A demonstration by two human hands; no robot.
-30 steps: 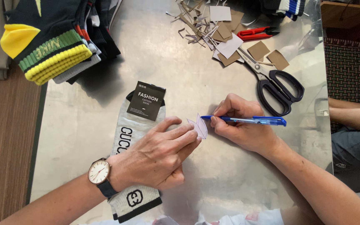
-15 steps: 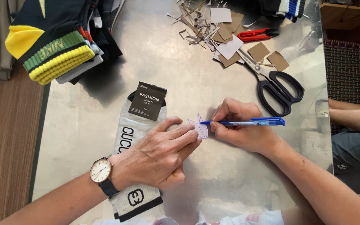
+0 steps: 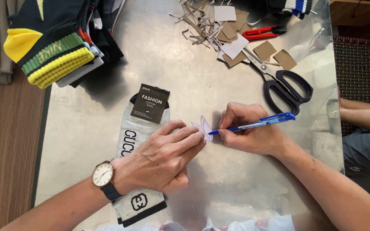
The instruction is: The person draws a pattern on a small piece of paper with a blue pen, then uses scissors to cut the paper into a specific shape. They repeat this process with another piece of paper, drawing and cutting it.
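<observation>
My right hand (image 3: 249,130) grips a blue pen (image 3: 258,124) with its tip touching a small pale folded slip of paper (image 3: 205,127) on the metal table (image 3: 185,72). My left hand (image 3: 163,156), with a wristwatch (image 3: 102,175) on the wrist, lies flat and pins the slip's left edge with its fingertips. Under that hand lies a grey sock pair with black bands (image 3: 131,137) and a black card label (image 3: 151,103).
A pile of dark, yellow and green socks (image 3: 52,42) sits at the far left. Black-handled scissors (image 3: 279,81), red snips (image 3: 262,33) and card scraps (image 3: 219,25) lie at the back. Another person's arm (image 3: 365,115) rests at the right edge.
The slip of paper has folded up slightly under my fingertips, and the pen has dropped a little lower against it. Both hands stay in place.
</observation>
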